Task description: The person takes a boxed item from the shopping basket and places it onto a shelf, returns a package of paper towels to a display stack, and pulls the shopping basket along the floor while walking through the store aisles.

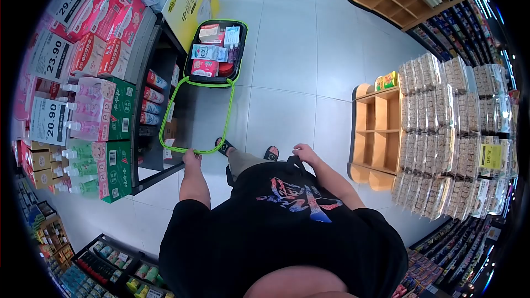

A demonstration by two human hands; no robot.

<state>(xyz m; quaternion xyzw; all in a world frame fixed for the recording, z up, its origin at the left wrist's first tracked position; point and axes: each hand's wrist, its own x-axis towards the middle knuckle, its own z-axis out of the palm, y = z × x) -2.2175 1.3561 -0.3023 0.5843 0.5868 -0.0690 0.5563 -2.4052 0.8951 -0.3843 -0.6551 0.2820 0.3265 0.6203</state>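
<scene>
A black shopping basket (241, 72) with a bright green rim stands on the floor ahead, left of centre. Its long green handle (227, 111) stretches back towards me. My left hand (192, 157) is closed on the near end of that handle. Inside the basket lie several packages, among them a pink box (205, 68), a light-blue pack (203, 52), a white-and-blue pouch (232, 35) and a round red item (226, 68). My right hand (305, 154) hangs at my waist by a black strap (297, 163), its fingers loosely bent and apart, with nothing visible in them.
On the left, a shelf display holds pink boxes (88, 54), bottles, green cartons (120, 109) and price signs (49, 118). A yellow sign (190, 5) stands behind the basket. To the right, a wooden rack (381, 132) adjoins stacked clear packs (428, 138). Grey tiled floor (281, 72) runs between.
</scene>
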